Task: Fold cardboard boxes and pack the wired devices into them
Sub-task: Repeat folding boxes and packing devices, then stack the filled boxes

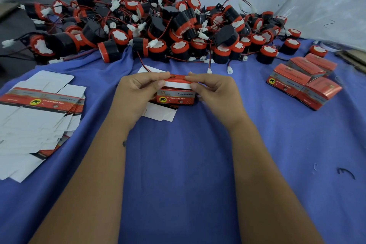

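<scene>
Head | both hands (138, 93) (213, 90) fingers pinching one box (176, 96) | five packed boxes (303, 83)

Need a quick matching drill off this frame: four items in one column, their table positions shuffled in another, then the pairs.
Things
1. stack of flat unfolded white-and-red cardboard blanks
2. pile of black-and-red round wired devices
3. group of closed red cardboard boxes
4. half-folded red cardboard box

Places
A. far side, by the wall
B. centre, gripped in both hands
C. right
D. left

Pairs: 1-D, 2-A, 3-C, 4-B
</scene>
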`<state>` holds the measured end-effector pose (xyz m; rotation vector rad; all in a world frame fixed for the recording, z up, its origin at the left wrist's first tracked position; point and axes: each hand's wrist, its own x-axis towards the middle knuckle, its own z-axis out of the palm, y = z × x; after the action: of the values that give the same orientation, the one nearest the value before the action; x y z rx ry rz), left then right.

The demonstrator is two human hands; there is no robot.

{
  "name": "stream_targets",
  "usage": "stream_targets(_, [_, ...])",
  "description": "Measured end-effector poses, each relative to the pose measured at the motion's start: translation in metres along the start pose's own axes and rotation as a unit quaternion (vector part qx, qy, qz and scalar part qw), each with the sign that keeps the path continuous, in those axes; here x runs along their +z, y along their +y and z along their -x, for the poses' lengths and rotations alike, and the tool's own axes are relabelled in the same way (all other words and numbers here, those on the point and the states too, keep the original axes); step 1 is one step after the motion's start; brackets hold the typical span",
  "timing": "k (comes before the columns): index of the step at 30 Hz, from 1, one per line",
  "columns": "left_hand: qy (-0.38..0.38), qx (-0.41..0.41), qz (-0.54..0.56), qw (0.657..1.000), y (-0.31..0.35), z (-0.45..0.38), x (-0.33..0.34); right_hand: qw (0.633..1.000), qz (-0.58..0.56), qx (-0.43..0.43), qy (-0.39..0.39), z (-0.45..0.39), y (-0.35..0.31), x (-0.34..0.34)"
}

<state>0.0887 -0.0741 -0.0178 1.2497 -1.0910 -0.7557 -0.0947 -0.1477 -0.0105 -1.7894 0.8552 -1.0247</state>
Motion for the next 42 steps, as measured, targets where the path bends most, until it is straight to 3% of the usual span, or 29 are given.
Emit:
stream_targets(8, [-0.007, 0.013, -0.027, 1.000, 0.005, 0.005, 0.003, 0.999, 0.051, 0.010, 0.016, 0.003, -0.002, 0.001])
stream_targets(17, [0.030, 0.069, -0.169, 0.983, 0.000, 0.006, 0.009, 0.995, 0.102, -0.023, 0.008, 0.003, 0.005, 0.004])
stream_targets(21, [0.020, 0.240, -0.380, 0.893, 0.001, 0.008, 0.021, 0.985, 0.157, -0.061, 0.043, 0.006, 0.007, 0.009])
stream_targets(23, [0.015, 0.257, -0.393, 0.883, 0.002, 0.009, 0.030, 0.963, 0.232, -0.112, 0.078, 0.009, 0.004, 0.014])
stream_targets(26, [0.047, 0.251, -0.391, 0.884, 0.002, 0.007, 0.032, 0.896, 0.363, -0.217, 0.133, 0.010, -0.002, 0.024])
stream_targets(29, [0.049, 0.237, -0.408, 0.880, 0.002, 0.006, 0.034, 0.873, 0.400, -0.242, 0.138, 0.010, -0.002, 0.028])
stream_targets(31, [0.048, 0.215, -0.405, 0.887, 0.003, 0.006, 0.036, 0.892, 0.376, -0.211, 0.132, 0.010, 0.001, 0.029])
stream_targets(34, [0.033, 0.188, -0.358, 0.914, 0.001, 0.008, 0.030, 0.964, 0.241, -0.089, 0.066, 0.006, 0.004, 0.023])
stream_targets(37, [0.049, 0.161, -0.278, 0.946, 0.002, 0.010, 0.028, 0.986, 0.158, -0.056, 0.026, 0.004, 0.004, 0.015])
stream_targets(39, [0.093, 0.131, -0.263, 0.951, 0.004, 0.011, 0.029, 0.985, 0.159, -0.047, 0.054, 0.003, 0.003, 0.007])
stream_targets(42, [0.143, 0.090, -0.301, 0.938, 0.002, 0.007, 0.023, 0.969, 0.159, -0.026, 0.185, 0.001, 0.003, -0.012])
